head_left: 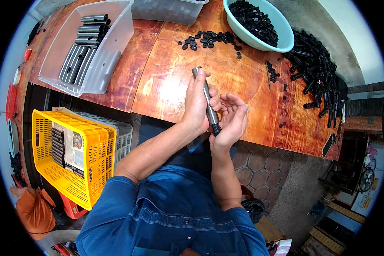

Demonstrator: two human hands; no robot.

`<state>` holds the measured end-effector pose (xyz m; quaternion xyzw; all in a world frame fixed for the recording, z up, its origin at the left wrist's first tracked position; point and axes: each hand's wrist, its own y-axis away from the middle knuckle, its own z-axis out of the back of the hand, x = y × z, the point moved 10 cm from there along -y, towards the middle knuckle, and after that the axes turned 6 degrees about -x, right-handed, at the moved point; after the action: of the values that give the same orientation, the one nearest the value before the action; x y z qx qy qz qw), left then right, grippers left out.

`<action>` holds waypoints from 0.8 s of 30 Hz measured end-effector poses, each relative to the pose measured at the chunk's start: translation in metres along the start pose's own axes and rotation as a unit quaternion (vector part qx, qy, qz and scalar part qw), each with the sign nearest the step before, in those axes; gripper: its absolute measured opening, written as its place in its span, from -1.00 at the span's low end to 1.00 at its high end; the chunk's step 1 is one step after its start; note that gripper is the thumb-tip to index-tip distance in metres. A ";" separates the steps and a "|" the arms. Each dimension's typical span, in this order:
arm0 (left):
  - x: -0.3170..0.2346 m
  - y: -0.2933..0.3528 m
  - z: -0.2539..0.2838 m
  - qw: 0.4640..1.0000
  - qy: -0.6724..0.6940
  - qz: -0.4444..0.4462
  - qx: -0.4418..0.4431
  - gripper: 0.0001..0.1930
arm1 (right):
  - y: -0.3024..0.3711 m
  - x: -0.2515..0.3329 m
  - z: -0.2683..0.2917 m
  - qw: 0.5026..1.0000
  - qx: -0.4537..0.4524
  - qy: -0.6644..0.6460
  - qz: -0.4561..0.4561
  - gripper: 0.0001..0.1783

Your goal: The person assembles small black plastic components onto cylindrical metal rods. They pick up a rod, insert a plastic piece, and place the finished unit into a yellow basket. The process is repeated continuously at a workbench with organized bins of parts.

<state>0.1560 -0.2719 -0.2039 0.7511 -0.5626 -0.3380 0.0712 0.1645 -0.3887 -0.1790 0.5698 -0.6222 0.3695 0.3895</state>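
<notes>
— Looking down from the head view, what does the left hand (195, 104) have?

— It is wrapped around a silver tube (211, 114), thumb lying along the upper part. The tube slants over the near edge of the wooden table (158, 100), its top end leaning away from the person.

— And the right hand (231, 126)?

— Palm turned up at the tube's lower end, beside a black end piece (216, 129). Its fingers are loosely bent and spread rather than closed on anything.

— What lies around them?

— Beyond the hands, small black pieces (207, 40) are scattered near a pale blue bowl (248, 37) filled with more black parts. To the right of the bowl is a heap of longer black parts (313, 72).

— Over on the left?

— A translucent bin (109, 64) on the table, with silver tubes (79, 64) stacked inside. Lower down stands a yellow crate (88, 183) holding dark tubes (57, 147).
</notes>
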 end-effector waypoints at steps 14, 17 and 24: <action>0.006 0.022 -0.009 0.999 -0.014 -0.030 0.018 -0.64 | 0.003 0.001 0.007 0.998 -0.047 -0.031 -0.029 -0.41; 0.007 0.021 -0.009 0.998 -0.007 -0.045 0.033 -0.63 | 0.004 -0.004 0.012 0.996 -0.064 -0.036 -0.044 -0.42; 0.002 0.022 -0.003 0.996 -0.044 -0.074 0.014 -0.66 | -0.002 -0.015 0.009 0.998 -0.030 -0.037 -0.034 -0.41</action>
<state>0.1408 -0.2822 -0.1920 0.7762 -0.5125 -0.3671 0.0105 0.1665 -0.3909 -0.1966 0.5919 -0.6272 0.3163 0.3953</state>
